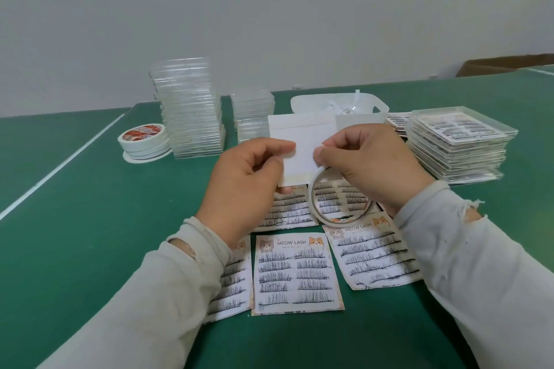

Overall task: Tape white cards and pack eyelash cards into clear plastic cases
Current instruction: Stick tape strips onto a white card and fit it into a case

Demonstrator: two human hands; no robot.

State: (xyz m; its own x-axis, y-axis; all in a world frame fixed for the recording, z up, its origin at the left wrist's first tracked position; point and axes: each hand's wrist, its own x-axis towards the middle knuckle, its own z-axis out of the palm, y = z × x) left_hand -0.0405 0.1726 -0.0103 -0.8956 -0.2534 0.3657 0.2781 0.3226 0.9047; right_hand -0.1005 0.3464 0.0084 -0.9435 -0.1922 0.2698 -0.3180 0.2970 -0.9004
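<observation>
Above the green table (90,219), the left hand (239,186) pinches the white card (302,144) by its edge; the right hand (371,165) pinches tape at the card, the tape roll (341,204) dangling below. Taping appears underway; next likely means pressing the strip flat.

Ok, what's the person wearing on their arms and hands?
Both hands, left and right, are bare: no gloves, rings or watch visible. Both arms wear long, pale grey-white sleeves with ribbed cuffs at the wrists. The left sleeve has a torn hole near the cuff; the right sleeve has a frayed hole on its outer side.
</observation>
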